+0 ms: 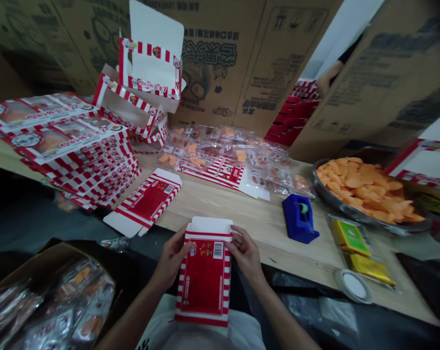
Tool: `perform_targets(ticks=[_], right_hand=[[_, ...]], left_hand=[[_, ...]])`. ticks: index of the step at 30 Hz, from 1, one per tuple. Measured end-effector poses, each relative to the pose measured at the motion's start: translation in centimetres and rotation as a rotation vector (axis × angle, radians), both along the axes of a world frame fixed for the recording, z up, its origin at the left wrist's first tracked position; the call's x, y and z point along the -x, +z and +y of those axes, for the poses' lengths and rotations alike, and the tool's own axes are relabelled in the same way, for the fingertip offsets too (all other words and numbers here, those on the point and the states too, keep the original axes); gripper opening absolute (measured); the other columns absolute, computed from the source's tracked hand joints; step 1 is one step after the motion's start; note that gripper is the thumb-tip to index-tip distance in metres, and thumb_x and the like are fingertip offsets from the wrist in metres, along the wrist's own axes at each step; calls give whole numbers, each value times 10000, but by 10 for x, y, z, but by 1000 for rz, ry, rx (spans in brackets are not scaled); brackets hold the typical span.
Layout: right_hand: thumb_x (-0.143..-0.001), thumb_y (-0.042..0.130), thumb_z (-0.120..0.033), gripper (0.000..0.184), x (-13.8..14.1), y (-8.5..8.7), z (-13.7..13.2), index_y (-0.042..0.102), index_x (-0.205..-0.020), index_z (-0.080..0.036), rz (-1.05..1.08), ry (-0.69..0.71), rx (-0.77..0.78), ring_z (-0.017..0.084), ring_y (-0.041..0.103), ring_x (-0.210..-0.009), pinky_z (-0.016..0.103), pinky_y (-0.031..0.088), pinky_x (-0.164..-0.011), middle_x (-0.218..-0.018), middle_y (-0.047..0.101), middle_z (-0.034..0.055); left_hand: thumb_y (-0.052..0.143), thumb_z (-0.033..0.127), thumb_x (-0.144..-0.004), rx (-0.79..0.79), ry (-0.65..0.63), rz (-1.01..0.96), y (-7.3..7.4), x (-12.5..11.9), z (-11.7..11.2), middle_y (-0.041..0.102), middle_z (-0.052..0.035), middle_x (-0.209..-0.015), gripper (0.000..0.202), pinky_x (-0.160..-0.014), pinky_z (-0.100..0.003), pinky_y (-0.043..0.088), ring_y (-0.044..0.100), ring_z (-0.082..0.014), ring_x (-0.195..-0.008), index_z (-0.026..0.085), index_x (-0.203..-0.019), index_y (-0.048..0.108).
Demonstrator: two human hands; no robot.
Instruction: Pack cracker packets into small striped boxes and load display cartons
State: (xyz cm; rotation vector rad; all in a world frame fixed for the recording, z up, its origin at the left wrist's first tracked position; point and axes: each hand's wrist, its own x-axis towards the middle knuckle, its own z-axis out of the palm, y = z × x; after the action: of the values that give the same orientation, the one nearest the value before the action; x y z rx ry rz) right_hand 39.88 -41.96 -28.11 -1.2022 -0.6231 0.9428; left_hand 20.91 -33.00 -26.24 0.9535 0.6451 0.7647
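Note:
I hold a red and white striped carton [205, 274] upright over my lap, its white top flaps open. My left hand [171, 260] grips its upper left edge, fingers closed on it. My right hand [246, 253] pinches the upper right edge near the flap. A flat carton blank [147, 201] lies on the wooden table [256, 218] just beyond my hands.
A stack of flat cartons [70, 146] stands at left, with erected cartons [147, 78] behind it. Clear snack packets [227, 150] lie mid-table. A blue tape dispenser [299, 218], a metal tray of orange chips [365, 187], yellow sachets [358, 248] and a tape roll [353, 286] sit right. Another person's arm [329, 78] shows behind.

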Motion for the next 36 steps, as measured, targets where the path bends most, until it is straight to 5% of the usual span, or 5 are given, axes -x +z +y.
perform_targets(ticks=[13, 17, 21, 26, 36], right_hand=[[-733, 729, -402, 201, -11, 4, -3, 712, -770, -205, -354, 7, 38, 160, 595, -775, 273, 502, -709, -834, 633, 42], [-709, 763, -379, 413, -13, 13, 0, 650, -1084, -246, -235, 122, 18, 123, 556, -701, 231, 480, -646, -801, 566, 0], [-799, 675, -396, 194, -16, 22, -3, 739, -852, -221, -403, 268, 20, 185, 597, -858, 297, 496, -752, -889, 618, 63], [-838, 619, -448, 263, -12, 23, -11, 739, -890, -220, -397, 319, 52, 233, 624, -1021, 362, 499, -855, -1110, 674, 105], [-798, 656, -343, 161, -5, 32, -4, 649, -751, -189, -711, 193, 122, 139, 575, -588, 244, 433, -545, -673, 657, 17]], left_hand=[[780, 334, -654, -125, 97, 200, -16, 4, 14, 691, -51, -870, 218, -729, -236, 481, 609, -155, -802, 150, -762, 733], [797, 251, -638, -76, 55, 95, -5, 4, 20, 603, 21, -743, 299, -631, -188, 435, 552, -100, -681, 185, -894, 658], [724, 356, -736, -210, -196, 182, 1, 13, 30, 617, -33, -792, 276, -699, -244, 463, 575, -146, -761, 152, -919, 697], [733, 325, -729, -384, -216, 189, -6, 22, 29, 640, -93, -980, 193, -776, -292, 486, 606, -198, -906, 164, -835, 740], [659, 327, -766, -487, -153, 358, 8, 6, 21, 668, -49, -723, 193, -583, -232, 442, 586, -151, -653, 147, -785, 724]])
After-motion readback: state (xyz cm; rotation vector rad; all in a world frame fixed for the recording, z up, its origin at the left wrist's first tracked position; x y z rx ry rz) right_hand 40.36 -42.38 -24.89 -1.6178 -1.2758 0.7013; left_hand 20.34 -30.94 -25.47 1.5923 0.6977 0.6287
